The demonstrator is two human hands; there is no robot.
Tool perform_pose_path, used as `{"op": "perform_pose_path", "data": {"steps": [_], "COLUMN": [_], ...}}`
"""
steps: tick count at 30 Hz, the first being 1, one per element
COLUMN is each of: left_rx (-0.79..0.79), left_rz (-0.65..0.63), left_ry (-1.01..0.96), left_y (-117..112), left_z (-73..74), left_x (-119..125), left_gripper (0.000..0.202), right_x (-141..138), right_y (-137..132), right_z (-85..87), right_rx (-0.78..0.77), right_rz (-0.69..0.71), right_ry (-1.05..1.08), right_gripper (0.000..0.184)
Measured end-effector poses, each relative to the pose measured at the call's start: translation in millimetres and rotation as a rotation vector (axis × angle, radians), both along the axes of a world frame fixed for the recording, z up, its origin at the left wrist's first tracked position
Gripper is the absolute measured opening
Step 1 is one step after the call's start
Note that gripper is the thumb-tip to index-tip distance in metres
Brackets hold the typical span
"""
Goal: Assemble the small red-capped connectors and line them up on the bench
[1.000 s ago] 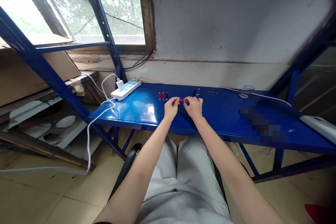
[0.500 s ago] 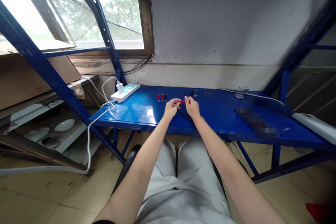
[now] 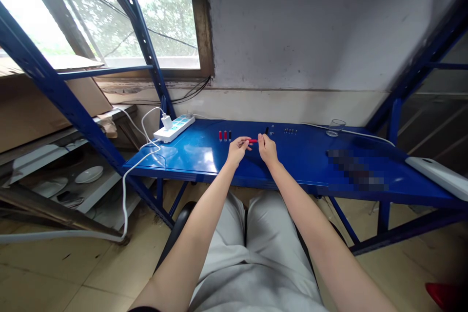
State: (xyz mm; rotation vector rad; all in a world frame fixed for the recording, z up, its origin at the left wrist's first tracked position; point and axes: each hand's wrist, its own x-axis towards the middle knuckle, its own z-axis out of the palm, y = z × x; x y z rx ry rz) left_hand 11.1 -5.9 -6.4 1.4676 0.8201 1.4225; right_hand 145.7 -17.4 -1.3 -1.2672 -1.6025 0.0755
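A slim red tube (image 3: 253,141) spans the gap between my hands, just above the blue table (image 3: 197,156). My left hand (image 3: 237,151) pinches its left end, and my right hand (image 3: 268,151) grips the right end with the thumb along it. What the fingers cover cannot be made out. To the left of my hands, two short red tubes (image 3: 220,136) with silvery ends and a black one (image 3: 230,135) sit in a row. Behind my right hand are a small black piece (image 3: 267,130) and tiny light-coloured bits (image 3: 271,132). Several small metal parts (image 3: 291,131) form a row farther right.
A white power strip (image 3: 175,129) with a plug and cable occupies the table's left end. Toward the right are a clear glass (image 3: 335,128), a blurred-out dark object (image 3: 356,170) and a white device (image 3: 437,175). Blue frame posts (image 3: 137,24) flank the table.
Both hands keep their hold on the red tube in nearly the same place. The whole view has shifted very slightly; nothing on the table has visibly moved.
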Motion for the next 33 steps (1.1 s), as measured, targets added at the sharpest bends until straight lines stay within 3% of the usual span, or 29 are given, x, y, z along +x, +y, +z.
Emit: {"op": "perform_pose_path", "data": {"steps": [11,18,22,33], "left_rx": [-0.102,-0.136,-0.137,-0.102], "left_rz": [0.129,-0.063,-0.030,0.048], "left_ry": [-0.108,-0.015,-0.026,-0.039], "left_y": [6.1,-0.4,1.8,-1.8], "left_z": [-1.6,0.8,-0.3,2.7], "left_x": [-4.4,-1.6,-1.5,-2.6], "left_gripper": [0.026,0.033,0.034,0.030], "right_x": [2.3,-1.6,-4.6,-5.7], "right_y": [-2.6,1.7,3.9,5.0], "right_z": [4.0,2.8,0.7,-1.4], "right_rx": [-0.005,-0.109,-0.203,-0.277], "right_rz": [-0.050,0.149,0.259,0.355], "right_ry": [0.205,0.285,0.244,0.099], "right_gripper": [0.039,0.042,0.043,0.041]}}
